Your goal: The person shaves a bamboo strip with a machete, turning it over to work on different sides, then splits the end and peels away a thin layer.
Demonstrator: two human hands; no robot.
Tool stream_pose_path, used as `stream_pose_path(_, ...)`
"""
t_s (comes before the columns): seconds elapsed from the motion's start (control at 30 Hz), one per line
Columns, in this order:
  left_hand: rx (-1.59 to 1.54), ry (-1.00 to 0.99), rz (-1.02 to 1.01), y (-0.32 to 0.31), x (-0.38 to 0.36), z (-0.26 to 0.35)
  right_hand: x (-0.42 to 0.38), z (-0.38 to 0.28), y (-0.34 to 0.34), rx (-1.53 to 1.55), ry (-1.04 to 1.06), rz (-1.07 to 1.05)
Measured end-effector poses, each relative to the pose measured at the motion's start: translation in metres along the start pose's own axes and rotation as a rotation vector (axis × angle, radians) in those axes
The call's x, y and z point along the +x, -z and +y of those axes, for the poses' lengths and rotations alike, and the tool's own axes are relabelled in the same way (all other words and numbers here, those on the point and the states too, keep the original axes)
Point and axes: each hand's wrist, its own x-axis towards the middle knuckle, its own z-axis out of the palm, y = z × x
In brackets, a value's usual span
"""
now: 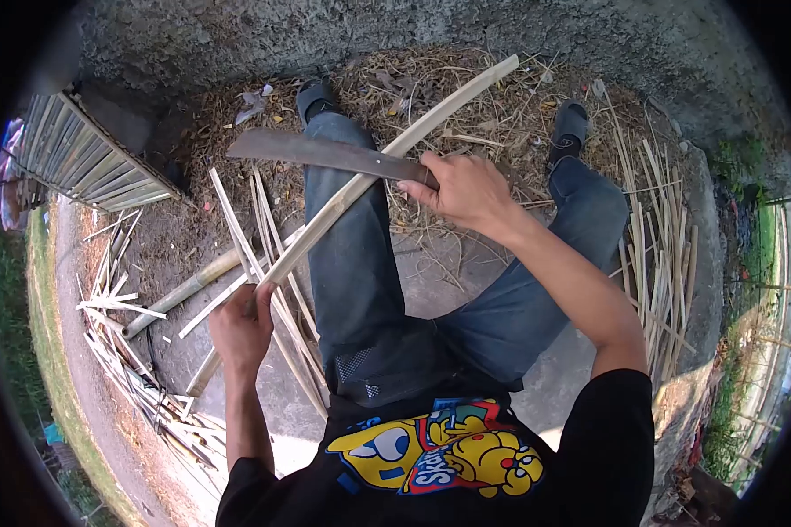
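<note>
My left hand (241, 329) is closed around the lower end of a long, pale bamboo strip (453, 105). The strip slants up and to the right, over my left leg, and its far end is above the straw-covered ground. My right hand (466, 189) grips the short handle end of a machete (299, 149). Its dark, broad blade points left and crosses the strip above my left knee. Whether the edge bites into the bamboo cannot be seen. Loose bamboo strips (233, 211) lie beside my left leg, close to my left hand.
A bamboo pole (185, 292) lies at left near a pile of split strips (149, 395). More strips (655, 246) are heaped right of my right leg. A slatted bamboo panel (97, 158) leans at upper left. A rough wall (395, 26) stands ahead, with dry shavings (466, 132) below it.
</note>
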Motion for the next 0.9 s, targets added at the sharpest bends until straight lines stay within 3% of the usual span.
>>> stream_pose_path(0.07, 0.029, 0.009, -0.037, 0.009, -0.018, -0.033, 0.017, 0.038, 0.016, 0.079, -0.254, 0.055)
stream_pose_path(0.17, -0.009, -0.027, 0.004, 0.033, -0.052, -0.075, 0.046, 0.189, 0.018, 0.069, -0.678, 0.184)
stream_pose_path(0.27, -0.099, 0.06, -0.007, 0.034, -0.072, -0.102, 0.038, 0.237, 0.026, 0.686, -1.159, 0.331)
stream_pose_path(0.3, -0.117, 0.095, -0.051, 0.029, -0.073, -0.112, 0.037, 0.232, 0.026, 0.691, -1.157, 0.324)
stream_pose_path(0.37, -0.252, 0.181, -0.09, 0.015, -0.075, -0.118, 0.032, 0.213, 0.036, 1.376, -0.971, 0.635)
stream_pose_path(0.57, -0.467, 0.276, -0.222, -0.011, -0.013, -0.047, 0.009, 0.128, 0.048, 1.372, -0.641, 0.517)
stream_pose_path(0.67, -0.486, 0.216, -0.327, -0.028, 0.02, -0.017, -0.005, 0.091, 0.034, 1.408, -0.49, 0.382)
stream_pose_path(0.9, -0.402, 0.063, -0.222, -0.052, 0.07, 0.055, -0.01, 0.035, -0.011, 1.009, -0.359, 0.111)
